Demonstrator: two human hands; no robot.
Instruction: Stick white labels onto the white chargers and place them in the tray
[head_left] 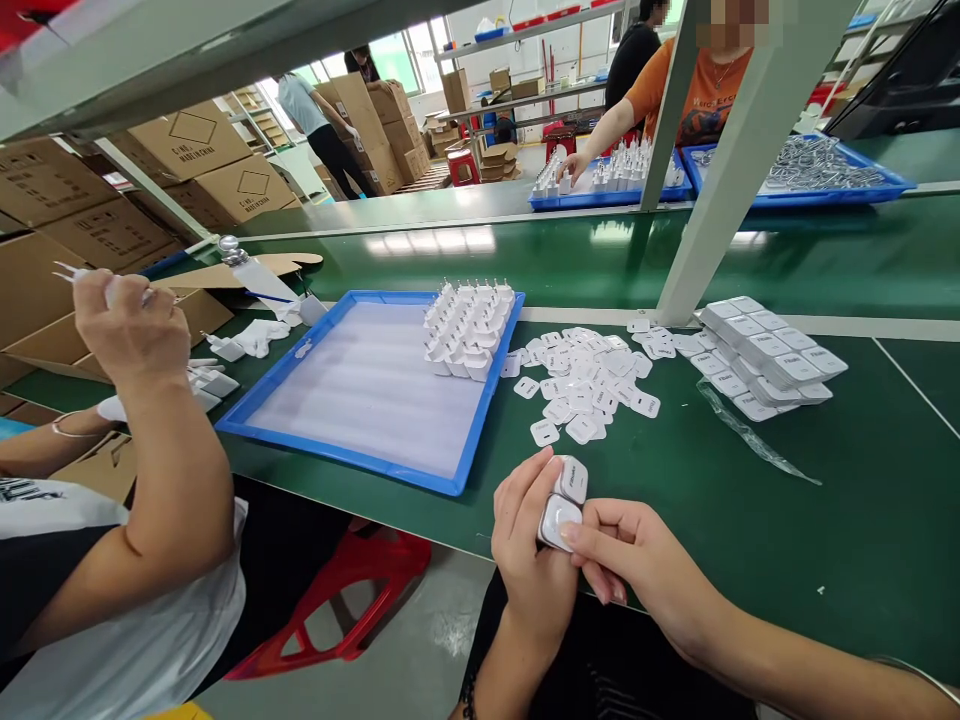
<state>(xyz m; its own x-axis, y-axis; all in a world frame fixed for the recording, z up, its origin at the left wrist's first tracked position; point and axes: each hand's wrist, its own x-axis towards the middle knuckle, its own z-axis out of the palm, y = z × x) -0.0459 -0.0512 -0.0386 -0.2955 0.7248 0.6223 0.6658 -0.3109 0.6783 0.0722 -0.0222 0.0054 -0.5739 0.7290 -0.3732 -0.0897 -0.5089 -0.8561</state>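
Note:
At the table's front edge, my left hand (529,545) is closed around small white rounded-square plastic covers. The upper cover (573,480) shows dark printing on its face. Below it, the lower cover (559,522) has a plain, shiny face. My right hand (637,550) pinches the lower cover, thumb on its face and fingers at its side. Just beyond my hands lies a loose pile of similar white printed pieces (589,380). To the right are stacked blocks of white squares (772,355), with a crumpled clear plastic strip (750,435) in front.
A blue-rimmed tray (345,465) to the left holds rows of white parts with metal pins (469,330). A co-worker's raised hand (131,325) is at the far left. Slanting metal posts (739,190) rise across the bench. Another person reaches into a blue tray (615,197) opposite.

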